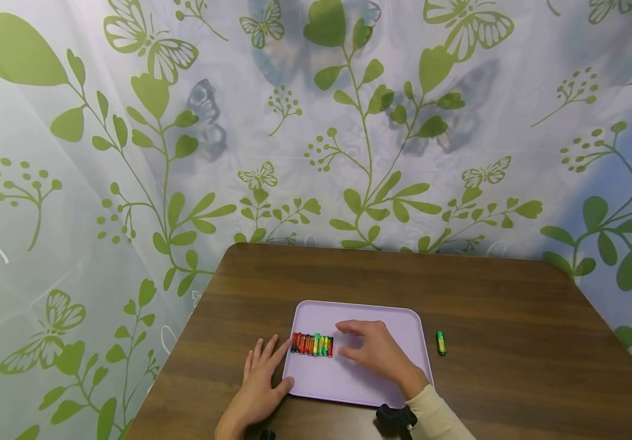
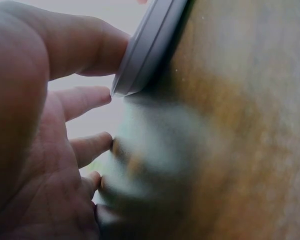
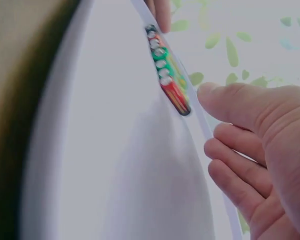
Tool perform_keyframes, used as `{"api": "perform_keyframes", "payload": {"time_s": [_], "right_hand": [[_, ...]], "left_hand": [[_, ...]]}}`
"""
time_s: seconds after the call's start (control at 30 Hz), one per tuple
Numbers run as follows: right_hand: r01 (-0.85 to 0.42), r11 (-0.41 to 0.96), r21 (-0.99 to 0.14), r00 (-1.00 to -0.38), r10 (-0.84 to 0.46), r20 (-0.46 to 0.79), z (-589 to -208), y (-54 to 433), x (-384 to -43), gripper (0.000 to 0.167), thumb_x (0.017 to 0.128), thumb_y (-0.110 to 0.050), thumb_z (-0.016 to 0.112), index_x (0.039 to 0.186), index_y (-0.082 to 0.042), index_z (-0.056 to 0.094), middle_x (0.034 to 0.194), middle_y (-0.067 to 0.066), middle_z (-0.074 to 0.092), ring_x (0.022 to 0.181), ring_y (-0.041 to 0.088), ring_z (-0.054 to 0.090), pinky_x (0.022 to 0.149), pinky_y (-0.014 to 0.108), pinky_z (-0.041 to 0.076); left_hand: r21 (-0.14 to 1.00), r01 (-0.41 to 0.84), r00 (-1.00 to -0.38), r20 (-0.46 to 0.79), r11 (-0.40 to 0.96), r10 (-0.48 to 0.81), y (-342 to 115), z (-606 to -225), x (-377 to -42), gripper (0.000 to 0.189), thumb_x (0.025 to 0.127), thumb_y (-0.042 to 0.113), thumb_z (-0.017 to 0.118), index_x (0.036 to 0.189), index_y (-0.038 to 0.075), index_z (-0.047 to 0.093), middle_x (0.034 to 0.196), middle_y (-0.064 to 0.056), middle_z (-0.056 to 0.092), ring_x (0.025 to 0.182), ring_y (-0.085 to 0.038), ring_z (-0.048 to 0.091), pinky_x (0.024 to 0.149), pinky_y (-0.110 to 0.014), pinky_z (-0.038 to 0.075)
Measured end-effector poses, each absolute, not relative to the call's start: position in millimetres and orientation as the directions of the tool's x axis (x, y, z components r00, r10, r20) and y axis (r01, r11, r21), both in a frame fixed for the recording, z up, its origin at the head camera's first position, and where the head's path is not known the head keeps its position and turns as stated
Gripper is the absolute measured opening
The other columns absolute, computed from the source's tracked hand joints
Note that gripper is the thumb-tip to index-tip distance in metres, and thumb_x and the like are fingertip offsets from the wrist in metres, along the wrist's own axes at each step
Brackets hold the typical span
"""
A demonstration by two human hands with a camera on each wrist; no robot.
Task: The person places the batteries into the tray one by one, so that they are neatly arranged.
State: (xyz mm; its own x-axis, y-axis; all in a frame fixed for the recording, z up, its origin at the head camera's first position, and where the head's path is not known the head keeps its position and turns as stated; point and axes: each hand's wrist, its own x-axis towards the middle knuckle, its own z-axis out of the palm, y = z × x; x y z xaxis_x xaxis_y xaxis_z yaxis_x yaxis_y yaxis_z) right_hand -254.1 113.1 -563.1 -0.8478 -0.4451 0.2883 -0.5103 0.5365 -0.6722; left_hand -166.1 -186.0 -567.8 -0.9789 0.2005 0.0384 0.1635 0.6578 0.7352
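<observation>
A row of several red and green batteries lies side by side on a light purple tray, toward its left edge. My left hand is spread at the tray's left side, its thumb and index finger touching the rim, as the left wrist view shows too. Over the tray, just right of the row, my right hand hovers with thumb and fingers apart and nothing between them. In the right wrist view, the batteries appear just beyond the right thumb. One green and yellow battery lies on the table, right of the tray.
The brown wooden table extends around the tray. Behind it hangs a pale curtain printed with green leaves and butterflies. A black device sits at the right wrist, by the tray's front edge.
</observation>
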Motion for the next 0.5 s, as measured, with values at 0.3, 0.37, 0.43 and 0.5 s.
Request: {"api": "perform_keyframes", "payload": {"time_s": [0.3, 0.37, 0.43, 0.5], "right_hand": [[-0.408, 0.535, -0.740, -0.888, -0.419, 0.187, -553, 138, -254, 0.050, 0.085, -0.024, 0.095, 0.132, -0.010, 0.080, 0.131, 0.001, 0.081, 0.115, 0.026, 0.079, 0.102, 0.047, 0.064], [-0.392, 0.528, -0.753, -0.894, -0.411, 0.177, -551, 145, -255, 0.051, 0.085, -0.025, 0.095, 0.132, -0.010, 0.080, 0.131, 0.002, 0.081, 0.116, 0.028, 0.079, 0.102, 0.048, 0.064], [-0.389, 0.535, -0.750, -0.898, -0.402, 0.178, -549, 153, -256, 0.052, 0.085, -0.027, 0.095, 0.132, -0.009, 0.080, 0.131, 0.003, 0.081, 0.116, 0.030, 0.079, 0.100, 0.049, 0.064], [-0.389, 0.538, -0.748, -0.900, -0.395, 0.184, -548, 161, -257, 0.052, 0.085, -0.027, 0.095, 0.132, -0.009, 0.080, 0.130, 0.004, 0.081, 0.116, 0.032, 0.079, 0.100, 0.050, 0.064]], "left_hand": [[0.735, 0.161, -0.980, 0.038, 0.659, 0.197, -186, -568, -166, 0.076, 0.094, 0.017, 0.078, 0.165, 0.014, 0.051, 0.176, -0.028, 0.033, 0.166, -0.059, 0.007, 0.130, -0.074, -0.004], [0.736, 0.160, -0.980, 0.037, 0.658, 0.196, -186, -568, -165, 0.076, 0.094, 0.017, 0.078, 0.165, 0.015, 0.051, 0.176, -0.028, 0.032, 0.166, -0.059, 0.007, 0.130, -0.074, -0.004], [0.736, 0.160, -0.980, 0.038, 0.657, 0.196, -186, -568, -165, 0.076, 0.094, 0.017, 0.079, 0.165, 0.015, 0.051, 0.176, -0.028, 0.032, 0.166, -0.059, 0.007, 0.130, -0.074, -0.004], [0.735, 0.161, -0.980, 0.038, 0.658, 0.197, -186, -569, -165, 0.077, 0.094, 0.017, 0.079, 0.165, 0.016, 0.050, 0.176, -0.027, 0.032, 0.166, -0.059, 0.006, 0.130, -0.074, -0.004]]}}
